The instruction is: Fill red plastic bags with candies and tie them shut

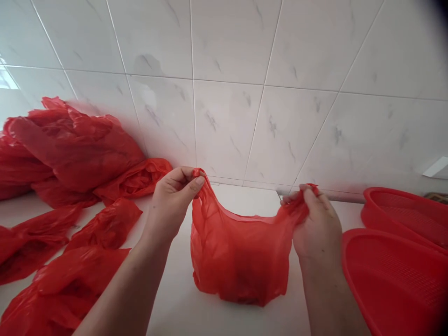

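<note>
A thin red plastic bag [241,254] hangs between my two hands, its mouth stretched wide and its upper edge sagging in the middle. My left hand [171,198] pinches one handle of it between thumb and fingers. The other handle is gripped in my right hand [317,224], at a slightly lower height. Something darker shows faintly through the lower part of the bag, but I cannot make out what it is. Whether the bag's bottom touches the white surface [178,303] below is unclear.
Large filled red bags [77,144] are heaped against the tiled wall [227,121] on the left. Several smaller red bags [105,226] lie in front of them. Two red plastic baskets [395,280] with perforated sides stand at the right, close to my right forearm.
</note>
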### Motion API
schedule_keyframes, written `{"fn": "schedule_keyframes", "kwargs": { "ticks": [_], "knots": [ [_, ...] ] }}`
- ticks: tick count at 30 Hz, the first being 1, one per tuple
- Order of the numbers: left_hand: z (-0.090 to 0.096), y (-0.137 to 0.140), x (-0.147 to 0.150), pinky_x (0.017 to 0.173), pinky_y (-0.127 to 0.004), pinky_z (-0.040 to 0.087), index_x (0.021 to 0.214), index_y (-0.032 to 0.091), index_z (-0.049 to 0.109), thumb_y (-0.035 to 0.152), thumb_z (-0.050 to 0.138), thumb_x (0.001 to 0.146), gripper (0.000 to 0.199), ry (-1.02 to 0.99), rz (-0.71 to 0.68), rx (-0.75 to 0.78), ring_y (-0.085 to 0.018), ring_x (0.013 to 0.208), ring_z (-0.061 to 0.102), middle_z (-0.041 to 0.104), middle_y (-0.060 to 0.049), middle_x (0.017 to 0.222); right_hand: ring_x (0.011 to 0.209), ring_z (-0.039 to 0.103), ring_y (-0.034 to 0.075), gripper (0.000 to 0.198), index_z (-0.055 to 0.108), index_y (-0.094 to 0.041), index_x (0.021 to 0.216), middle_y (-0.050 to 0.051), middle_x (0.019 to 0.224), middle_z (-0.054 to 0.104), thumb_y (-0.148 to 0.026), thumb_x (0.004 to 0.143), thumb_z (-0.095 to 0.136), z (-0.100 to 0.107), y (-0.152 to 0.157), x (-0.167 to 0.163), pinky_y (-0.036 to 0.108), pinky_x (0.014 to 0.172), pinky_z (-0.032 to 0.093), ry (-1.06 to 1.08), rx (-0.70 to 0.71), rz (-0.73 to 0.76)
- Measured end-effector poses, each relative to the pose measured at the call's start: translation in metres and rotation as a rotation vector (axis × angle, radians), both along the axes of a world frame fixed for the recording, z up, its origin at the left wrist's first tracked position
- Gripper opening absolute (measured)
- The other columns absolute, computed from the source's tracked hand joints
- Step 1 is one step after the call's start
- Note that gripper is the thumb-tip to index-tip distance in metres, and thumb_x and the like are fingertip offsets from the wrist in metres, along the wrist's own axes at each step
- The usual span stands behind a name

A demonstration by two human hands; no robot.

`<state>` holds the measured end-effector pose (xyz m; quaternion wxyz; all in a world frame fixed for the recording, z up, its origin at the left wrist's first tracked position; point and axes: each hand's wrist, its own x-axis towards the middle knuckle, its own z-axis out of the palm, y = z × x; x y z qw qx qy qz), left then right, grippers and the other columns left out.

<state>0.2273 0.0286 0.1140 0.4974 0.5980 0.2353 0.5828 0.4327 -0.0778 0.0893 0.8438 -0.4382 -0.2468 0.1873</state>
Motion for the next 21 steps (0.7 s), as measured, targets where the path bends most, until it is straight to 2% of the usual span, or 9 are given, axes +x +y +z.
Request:
{"fn": "schedule_keyframes", "kwargs": {
  "ticks": [3, 6, 8, 10, 12, 14, 16, 19, 21],
  "knots": [
    [0.011, 0.009, 0.002, 0.061, -0.021, 0.045, 0.077, 0.017, 0.063, 0.024, 0.066, 0.077, 0.008, -0.004, -0.046, -0.016, -0.008, 0.063, 0.054, 0.06, 0.001, 0.072, 0.1, 0.06, 0.02, 0.024, 0.061, -0.024, 0.102, 0.003, 0.1, 0.062, -0.028, 0.079, 0.063, 0.007, -0.005, -0.002, 0.036, 0.079, 0.053, -0.051, -0.006, 0.072],
    [0.031, 0.0, -0.003, 0.063, -0.022, 0.047, 0.079, 0.02, 0.065, 0.022, 0.069, 0.074, 0.007, -0.11, 0.019, 0.107, -0.01, 0.067, 0.057, 0.064, 0.001, 0.08, 0.116, 0.053, 0.024, 0.033, 0.058, -0.028, 0.114, 0.006, 0.118, 0.06, -0.025, 0.08, 0.06, 0.019, -0.019, -0.01, 0.044, 0.09, 0.049, -0.203, 0.095, 0.016],
    [0.04, -0.012, -0.009, 0.062, -0.023, 0.048, 0.077, 0.02, 0.066, 0.02, 0.07, 0.072, 0.007, -0.156, 0.111, 0.185, -0.01, 0.067, 0.057, 0.064, 0.001, 0.078, 0.113, 0.055, 0.025, 0.032, 0.058, -0.029, 0.113, 0.007, 0.113, 0.062, -0.024, 0.081, 0.058, 0.023, -0.027, -0.015, 0.048, 0.09, 0.047, -0.28, 0.145, -0.015],
    [0.04, -0.02, -0.015, 0.06, -0.023, 0.047, 0.075, 0.021, 0.065, 0.019, 0.07, 0.071, 0.006, -0.153, 0.203, 0.208, -0.01, 0.065, 0.056, 0.062, 0.002, 0.073, 0.103, 0.059, 0.024, 0.022, 0.061, -0.027, 0.103, 0.006, 0.099, 0.065, -0.024, 0.082, 0.057, 0.023, -0.028, -0.016, 0.048, 0.087, 0.047, -0.31, 0.142, -0.062],
    [0.033, -0.021, -0.022, 0.057, -0.022, 0.046, 0.073, 0.021, 0.064, 0.021, 0.071, 0.071, 0.007, -0.057, 0.228, 0.193, -0.01, 0.062, 0.054, 0.06, 0.003, 0.068, 0.091, 0.062, 0.022, 0.009, 0.064, -0.024, 0.087, 0.004, 0.087, 0.066, -0.029, 0.083, 0.057, 0.017, -0.023, -0.013, 0.045, 0.084, 0.048, -0.328, 0.073, -0.124],
    [0.021, -0.016, -0.028, 0.055, -0.022, 0.045, 0.072, 0.02, 0.063, 0.026, 0.072, 0.071, 0.011, 0.115, 0.171, 0.166, -0.011, 0.061, 0.054, 0.06, 0.002, 0.068, 0.08, 0.061, 0.02, 0.021, 0.063, -0.021, 0.074, 0.004, 0.08, 0.065, -0.038, 0.084, 0.057, 0.01, -0.015, -0.008, 0.041, 0.078, 0.048, -0.359, -0.06, -0.151],
    [0.007, -0.006, -0.035, 0.06, -0.025, 0.048, 0.078, 0.02, 0.063, 0.033, 0.071, 0.073, 0.015, 0.276, 0.075, 0.142, -0.014, 0.067, 0.058, 0.063, -0.001, 0.076, 0.077, 0.059, 0.018, 0.032, 0.063, -0.019, 0.073, 0.004, 0.078, 0.064, -0.047, 0.085, 0.054, 0.002, -0.006, -0.003, 0.037, 0.074, 0.047, -0.398, -0.174, -0.137],
    [-0.015, 0.008, -0.045, 0.08, -0.035, 0.052, 0.108, 0.024, 0.06, 0.043, 0.071, 0.071, 0.043, 0.354, 0.012, 0.172, -0.024, 0.096, 0.061, 0.063, -0.008, 0.11, 0.083, 0.059, 0.017, 0.037, 0.061, -0.021, 0.089, 0.004, 0.089, 0.064, -0.055, 0.087, 0.046, -0.011, 0.009, 0.007, 0.034, 0.075, 0.047, -0.399, -0.128, -0.216],
    [-0.033, 0.017, -0.052, 0.092, -0.041, 0.048, 0.129, 0.028, 0.046, 0.048, 0.074, 0.066, 0.072, 0.377, 0.013, 0.193, -0.03, 0.12, 0.05, 0.049, -0.011, 0.135, 0.09, 0.059, 0.017, 0.039, 0.058, -0.023, 0.098, 0.004, 0.1, 0.063, -0.057, 0.087, 0.043, -0.025, 0.019, 0.016, 0.034, 0.078, 0.047, -0.34, -0.075, -0.232]
  ]
}}
